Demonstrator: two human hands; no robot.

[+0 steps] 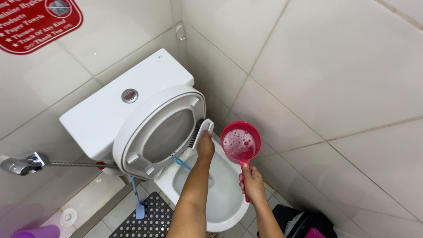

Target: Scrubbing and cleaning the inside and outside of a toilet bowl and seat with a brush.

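The step in hand looks like scrubbing the back of the toilet, near the hinge of the raised seat. At the centre of the frame the left hand (205,147) presses a white scrub brush (200,132) with dark bristles against the right edge of the upturned toilet seat (132,145), just above the rear rim of the toilet bowl (229,207). Its grip is clenched around the brush back, fingers wrapped over the top.

Just right of centre, the right hand (252,183) holds a pink dipper (240,143) by its long handle, grip closed fully around the lower part of the handle. The cup sits level above the right side of the bowl and carries foamy water. It stands just beside the brush, not touching it.

By my judgement, the next move calls for steady pressure along the seat edge and a level dipper, since a tilt would spill the suds over the rim.

In the upper left stands the white cistern (101,114) with a round flush button (129,95). A spray nozzle (20,165) on a metal hose hangs at the left edge, and a black perforated mat (150,220) lies on the floor at lower centre.
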